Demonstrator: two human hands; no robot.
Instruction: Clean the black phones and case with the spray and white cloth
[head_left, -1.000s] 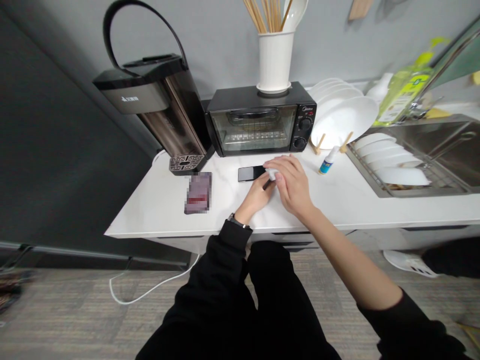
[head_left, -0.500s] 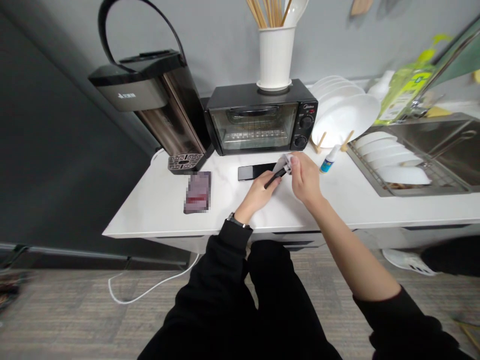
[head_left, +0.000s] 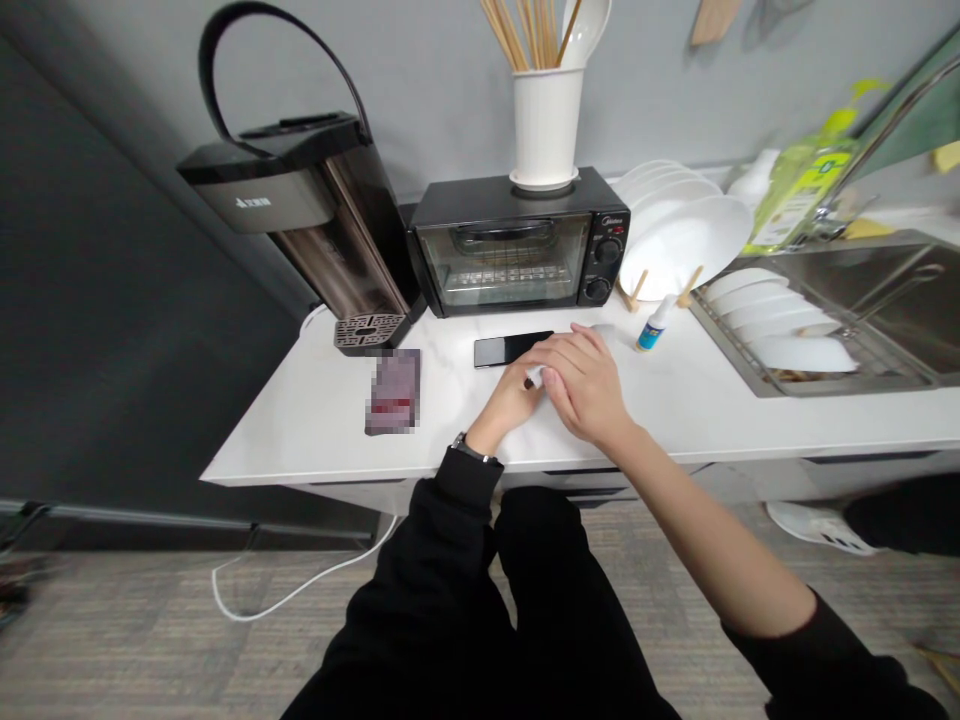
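My left hand (head_left: 514, 397) is closed around a slim dark object (head_left: 529, 383), of which only a small end shows; its kind is hidden. Over it lies my right hand (head_left: 585, 385), its fingers folded across the left fingers with a scrap of white cloth (head_left: 537, 374) under them. A black phone (head_left: 510, 349) lies flat on the white counter (head_left: 450, 430), just beyond my left hand. To the right of my right hand stands a small white bottle with a blue label (head_left: 652, 330).
A toaster oven (head_left: 510, 260) carries a white cup (head_left: 547, 125) of chopsticks. Left are a tall dispenser (head_left: 337, 250) and a blurred purple packet (head_left: 395, 390). Right are racked plates (head_left: 697, 235), a sink (head_left: 892, 300) with dishes, and another person's shoe (head_left: 817, 525).
My right hand has moved down and left with the white cloth, onto my left hand, covering most of the slim dark object. The view has shifted slightly.
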